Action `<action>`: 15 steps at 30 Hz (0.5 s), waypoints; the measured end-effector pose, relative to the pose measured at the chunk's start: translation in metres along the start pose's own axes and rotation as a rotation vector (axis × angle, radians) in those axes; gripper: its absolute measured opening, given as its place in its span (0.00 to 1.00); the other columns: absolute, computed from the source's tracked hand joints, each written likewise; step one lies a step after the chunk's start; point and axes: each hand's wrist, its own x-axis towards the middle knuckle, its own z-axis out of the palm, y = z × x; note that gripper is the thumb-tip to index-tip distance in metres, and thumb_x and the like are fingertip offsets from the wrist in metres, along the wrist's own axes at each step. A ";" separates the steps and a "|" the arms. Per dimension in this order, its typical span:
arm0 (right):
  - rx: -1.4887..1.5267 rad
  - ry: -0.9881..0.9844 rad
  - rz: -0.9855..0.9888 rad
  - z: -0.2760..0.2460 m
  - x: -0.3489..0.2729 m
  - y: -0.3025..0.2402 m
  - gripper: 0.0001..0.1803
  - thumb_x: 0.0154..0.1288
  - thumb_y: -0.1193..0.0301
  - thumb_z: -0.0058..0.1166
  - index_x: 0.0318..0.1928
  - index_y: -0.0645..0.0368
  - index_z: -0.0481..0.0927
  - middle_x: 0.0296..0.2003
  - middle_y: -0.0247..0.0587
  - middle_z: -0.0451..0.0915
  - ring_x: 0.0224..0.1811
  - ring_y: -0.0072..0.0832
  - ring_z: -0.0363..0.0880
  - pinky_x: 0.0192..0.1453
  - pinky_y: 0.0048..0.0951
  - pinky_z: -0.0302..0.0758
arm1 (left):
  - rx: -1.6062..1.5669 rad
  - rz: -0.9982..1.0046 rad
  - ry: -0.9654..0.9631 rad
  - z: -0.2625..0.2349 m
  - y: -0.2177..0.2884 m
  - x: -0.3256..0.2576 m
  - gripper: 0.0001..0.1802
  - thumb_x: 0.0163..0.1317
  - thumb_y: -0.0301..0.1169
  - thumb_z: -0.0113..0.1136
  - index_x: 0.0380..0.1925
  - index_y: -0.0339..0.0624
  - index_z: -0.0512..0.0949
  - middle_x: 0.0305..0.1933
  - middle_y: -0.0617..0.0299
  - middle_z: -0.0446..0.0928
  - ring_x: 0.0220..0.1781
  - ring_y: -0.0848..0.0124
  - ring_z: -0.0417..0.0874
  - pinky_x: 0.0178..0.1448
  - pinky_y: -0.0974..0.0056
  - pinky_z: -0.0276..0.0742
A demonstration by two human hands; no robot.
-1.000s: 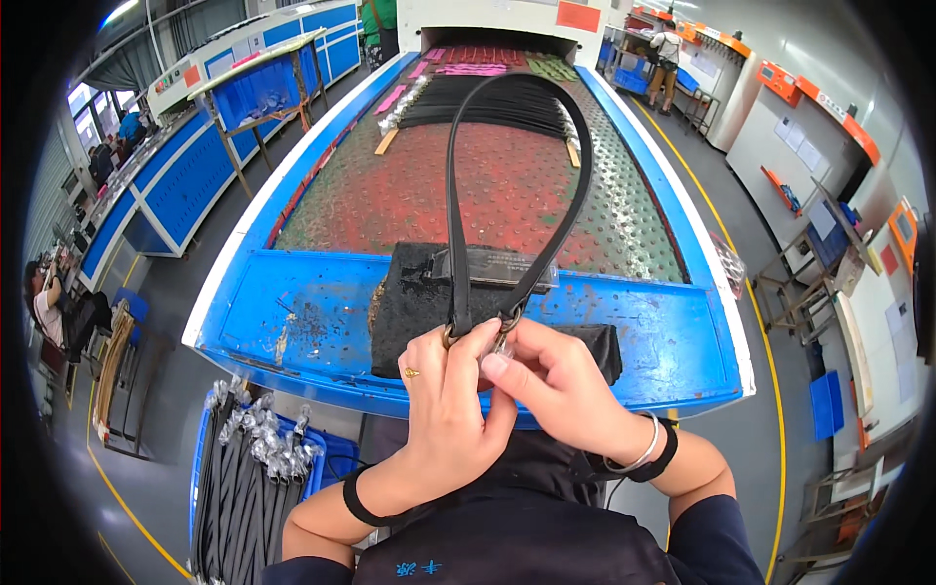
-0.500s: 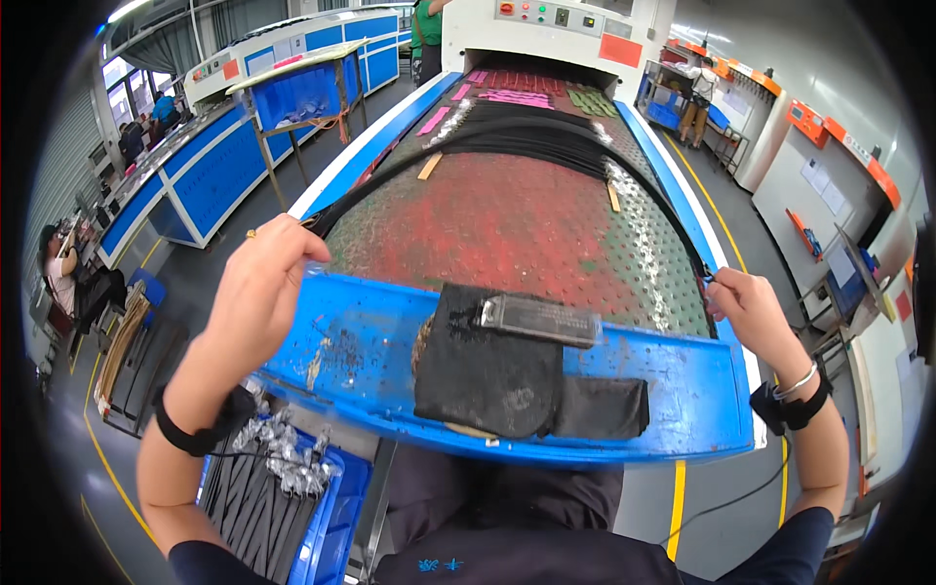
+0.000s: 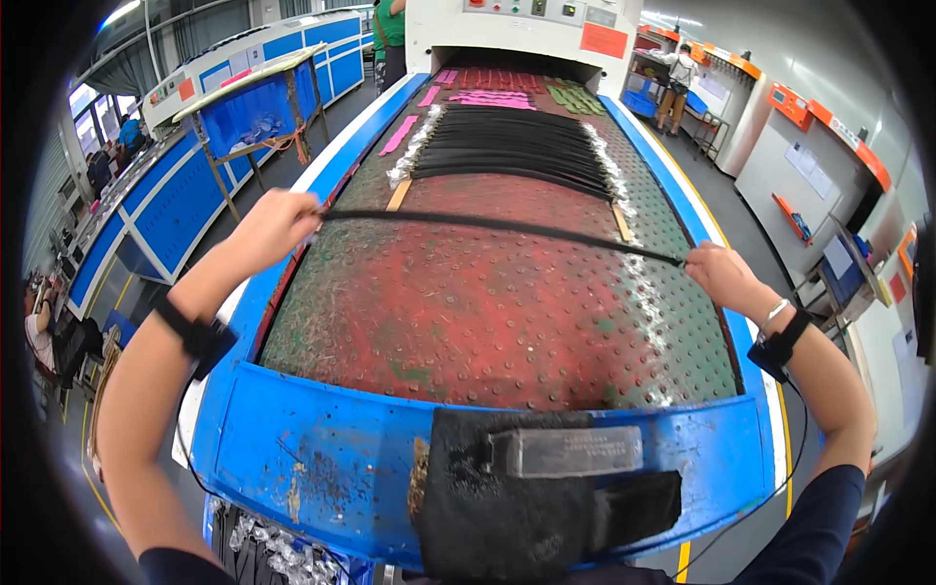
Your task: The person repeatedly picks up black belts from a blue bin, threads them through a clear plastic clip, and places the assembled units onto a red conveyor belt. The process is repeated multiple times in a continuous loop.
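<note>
A long black strap (image 3: 497, 226) is stretched almost straight between my hands, above the red and green studded conveyor belt (image 3: 468, 312). My left hand (image 3: 278, 229) pinches one end over the belt's left edge. At the right side, my right hand (image 3: 726, 276) has its fingers closed on the other end. Just beyond, several black straps (image 3: 507, 151) lie side by side across the belt, with clear plastic wrapping (image 3: 414, 161) at their ends. A wooden strip (image 3: 399, 195) shows by their left ends and another wooden strip (image 3: 622, 222) by their right ends.
The blue front ledge (image 3: 312, 439) carries a black cloth pad (image 3: 502, 526) and a clear block (image 3: 575, 451). Pink strips (image 3: 492, 98) and green strips (image 3: 575, 99) lie near the white machine's opening. Below left, a bin holds plastic-wrapped straps (image 3: 273, 548). People stand farther off.
The held strap was bowed far forward over the laid straps; now it is pulled nearly straight, nearer than them. Both hands have moved forward over the belt, and the view has shifted.
</note>
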 end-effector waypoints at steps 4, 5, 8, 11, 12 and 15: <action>0.037 0.157 -0.028 0.031 0.082 0.020 0.10 0.56 0.70 0.46 0.27 0.65 0.74 0.29 0.55 0.75 0.35 0.50 0.73 0.41 0.43 0.69 | 0.157 0.007 0.242 0.058 -0.062 0.080 0.08 0.49 0.30 0.52 0.24 0.38 0.78 0.23 0.46 0.75 0.31 0.49 0.78 0.38 0.51 0.71; 0.027 0.166 -0.003 0.036 0.097 0.021 0.10 0.56 0.70 0.46 0.27 0.65 0.74 0.28 0.55 0.75 0.35 0.50 0.73 0.41 0.43 0.69 | 0.163 -0.025 0.281 0.072 -0.070 0.100 0.08 0.49 0.30 0.52 0.23 0.38 0.78 0.24 0.45 0.76 0.32 0.49 0.78 0.39 0.51 0.72; 0.037 0.239 0.031 0.058 0.136 0.024 0.10 0.55 0.71 0.45 0.26 0.65 0.75 0.25 0.56 0.75 0.32 0.50 0.74 0.39 0.44 0.69 | 0.161 -0.238 0.267 0.108 -0.088 0.150 0.10 0.49 0.32 0.55 0.28 0.39 0.80 0.30 0.46 0.77 0.36 0.53 0.79 0.42 0.53 0.73; 0.032 0.288 0.064 0.084 0.162 0.033 0.10 0.55 0.71 0.45 0.25 0.65 0.75 0.26 0.56 0.75 0.33 0.50 0.74 0.39 0.44 0.69 | 0.067 -0.341 0.335 0.147 -0.092 0.181 0.09 0.48 0.30 0.54 0.26 0.40 0.80 0.29 0.47 0.78 0.35 0.53 0.79 0.43 0.54 0.74; 0.044 0.308 0.082 0.092 0.167 0.035 0.10 0.55 0.70 0.45 0.24 0.65 0.76 0.26 0.56 0.75 0.33 0.50 0.74 0.39 0.44 0.70 | 0.039 -0.338 0.344 0.159 -0.090 0.185 0.08 0.49 0.29 0.52 0.25 0.40 0.81 0.30 0.46 0.78 0.37 0.52 0.79 0.43 0.53 0.74; 0.025 0.336 0.113 0.109 0.180 0.038 0.11 0.55 0.70 0.45 0.24 0.64 0.76 0.26 0.56 0.76 0.33 0.50 0.74 0.39 0.44 0.70 | -0.017 -0.365 0.372 0.184 -0.092 0.190 0.08 0.50 0.27 0.52 0.24 0.39 0.80 0.32 0.44 0.78 0.38 0.51 0.80 0.44 0.53 0.75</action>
